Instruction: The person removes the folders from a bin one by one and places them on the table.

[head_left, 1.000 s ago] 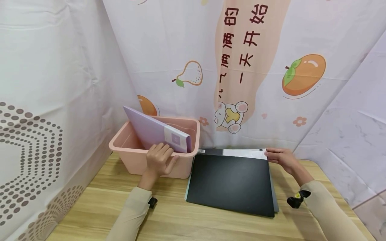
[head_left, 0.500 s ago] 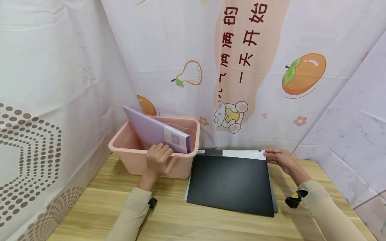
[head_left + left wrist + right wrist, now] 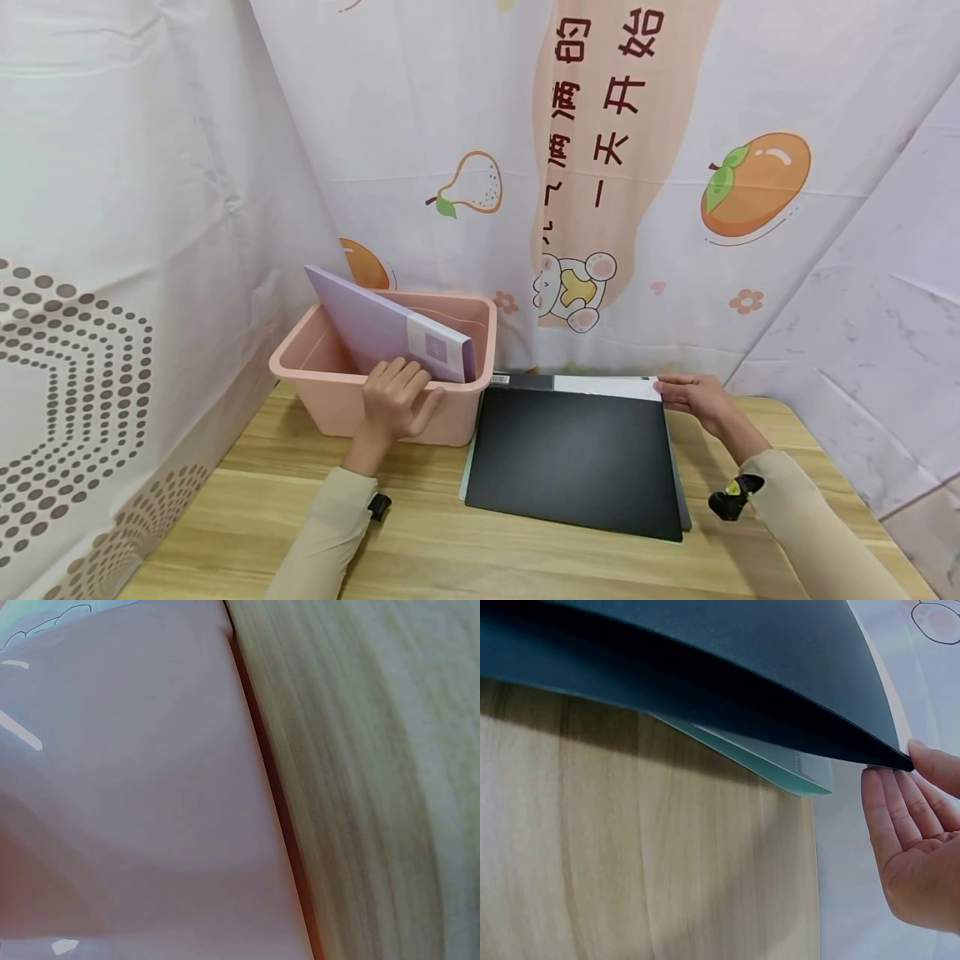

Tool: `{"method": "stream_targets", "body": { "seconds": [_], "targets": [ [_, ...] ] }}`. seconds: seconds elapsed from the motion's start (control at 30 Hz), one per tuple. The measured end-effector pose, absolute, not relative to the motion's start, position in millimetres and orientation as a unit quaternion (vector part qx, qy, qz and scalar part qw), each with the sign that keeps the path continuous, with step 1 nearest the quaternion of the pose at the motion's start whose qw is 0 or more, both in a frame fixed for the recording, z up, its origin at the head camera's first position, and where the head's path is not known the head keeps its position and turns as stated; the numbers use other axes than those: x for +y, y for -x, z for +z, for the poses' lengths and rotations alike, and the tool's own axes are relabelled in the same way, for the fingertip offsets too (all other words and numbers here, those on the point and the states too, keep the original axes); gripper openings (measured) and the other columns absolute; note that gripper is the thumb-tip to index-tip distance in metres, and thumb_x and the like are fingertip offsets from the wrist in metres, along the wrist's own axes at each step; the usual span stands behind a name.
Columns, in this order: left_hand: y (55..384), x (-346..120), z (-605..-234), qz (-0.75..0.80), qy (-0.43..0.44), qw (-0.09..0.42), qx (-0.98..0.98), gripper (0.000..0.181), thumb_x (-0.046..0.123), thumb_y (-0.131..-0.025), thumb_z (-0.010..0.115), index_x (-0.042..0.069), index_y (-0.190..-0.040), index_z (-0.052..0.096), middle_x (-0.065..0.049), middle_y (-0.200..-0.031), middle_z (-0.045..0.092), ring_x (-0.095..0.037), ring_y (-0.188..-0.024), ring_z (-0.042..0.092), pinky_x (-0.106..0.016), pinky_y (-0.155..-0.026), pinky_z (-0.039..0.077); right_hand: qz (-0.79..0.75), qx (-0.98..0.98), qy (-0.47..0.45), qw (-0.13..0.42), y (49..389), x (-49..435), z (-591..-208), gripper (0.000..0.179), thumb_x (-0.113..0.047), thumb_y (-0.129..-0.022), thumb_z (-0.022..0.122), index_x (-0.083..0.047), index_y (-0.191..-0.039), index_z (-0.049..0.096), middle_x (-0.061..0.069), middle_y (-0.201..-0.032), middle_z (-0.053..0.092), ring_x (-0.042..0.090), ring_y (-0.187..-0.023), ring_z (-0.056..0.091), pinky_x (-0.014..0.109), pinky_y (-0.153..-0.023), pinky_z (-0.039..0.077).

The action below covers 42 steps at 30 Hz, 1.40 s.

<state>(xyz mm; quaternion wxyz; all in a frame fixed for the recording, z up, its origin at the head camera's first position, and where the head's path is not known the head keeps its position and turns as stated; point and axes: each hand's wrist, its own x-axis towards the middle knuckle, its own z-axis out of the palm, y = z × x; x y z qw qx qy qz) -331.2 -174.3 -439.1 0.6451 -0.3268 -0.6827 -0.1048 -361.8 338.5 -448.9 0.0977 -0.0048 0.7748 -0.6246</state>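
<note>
My left hand (image 3: 393, 398) holds the near rim of a pink plastic bin (image 3: 315, 396), its fingers over the edge and its thumb outside. Inside the bin leans a lilac file folder (image 3: 367, 321), tilted up toward the left. In the left wrist view only the bin's smooth wall (image 3: 150, 750) shows, without the hand. My right hand (image 3: 697, 396) pinches the far right corner of a black file folder (image 3: 573, 458) between thumb and fingers. In the right wrist view a mint-green folder (image 3: 780, 776) lies beneath the black one, mostly hidden.
A wood-grain table (image 3: 450, 550) carries the bin and folders. Behind it hangs a white curtain (image 3: 450, 100) printed with fruit and characters, close to the bin and folders. More white sheeting (image 3: 150, 167) closes off the left side.
My right hand has shifted slightly left and down, with the black folder's far corner in its pinch. The left hand, bin and lilac folder look unmoved.
</note>
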Motion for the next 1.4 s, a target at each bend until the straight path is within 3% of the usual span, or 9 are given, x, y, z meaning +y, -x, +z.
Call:
{"method": "stream_targets", "body": {
  "seconds": [0.5,1.4],
  "targets": [
    [331,-174,-439,-0.104,0.325,0.647,-0.681,0.045,0.040,-0.098,0.051,0.009,-0.065,0.056,-0.005,-0.061,0.053,-0.025,-0.055,0.047,-0.036,-0.051,0.034,-0.614,0.784,-0.004,0.092,365,341,-457,0.065,-0.023,-0.098,0.068,0.016,-0.144,0.043,-0.020,-0.099,0.070,-0.001,-0.088,0.071,0.024,-0.082,0.059],
    [334,-175,-440,-0.101,0.325,0.653,-0.677,0.045,0.040,-0.097,0.051,0.009,-0.064,0.055,-0.004,-0.059,0.052,-0.024,-0.054,0.046,-0.035,-0.050,0.033,-0.613,0.784,-0.015,0.096,364,340,-464,0.068,-0.023,-0.099,0.067,0.018,-0.146,0.038,-0.020,-0.100,0.070,-0.003,-0.086,0.070,0.024,-0.082,0.059]
  ]
}}
